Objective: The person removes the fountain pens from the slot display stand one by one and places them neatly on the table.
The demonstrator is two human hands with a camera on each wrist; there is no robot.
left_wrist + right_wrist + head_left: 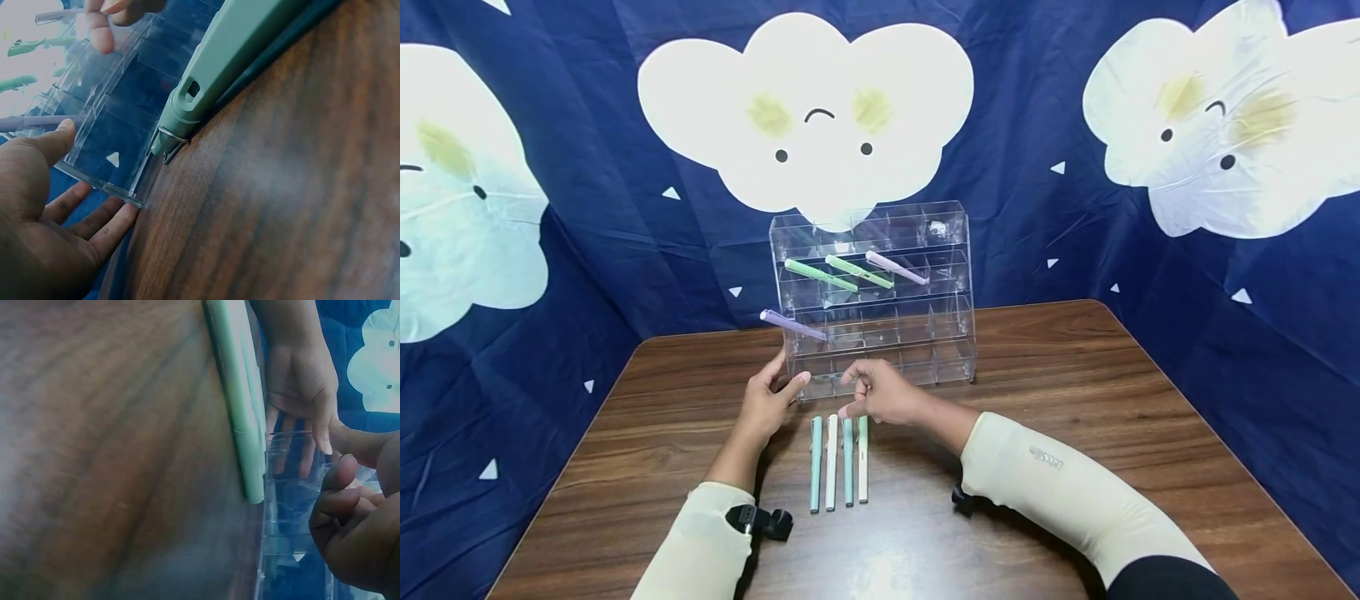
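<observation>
My left hand (767, 404) is at the lower left corner of a clear tiered pen rack (955, 333), straight fingers along its side and thumb in front. Over the near ends of several capped pens, my right hand (883, 392) hovers with bent fingers, thumb and index apart and nothing between them. Those pens lie side by side on the table: a teal pen (816, 467), a white pen (831, 467), another teal pen (848, 475) and a pale green pen (862, 467). A purple pen (793, 325) leans in the rack's left column, above my left thumb.
Higher up, a green pen (820, 275), a second green pen (861, 272) and a lilac pen (895, 267) share one tier. Wooden table (1150, 467) surrounds the rack's front and sides. Behind stands a blue cloth (1015, 167) with white clouds.
</observation>
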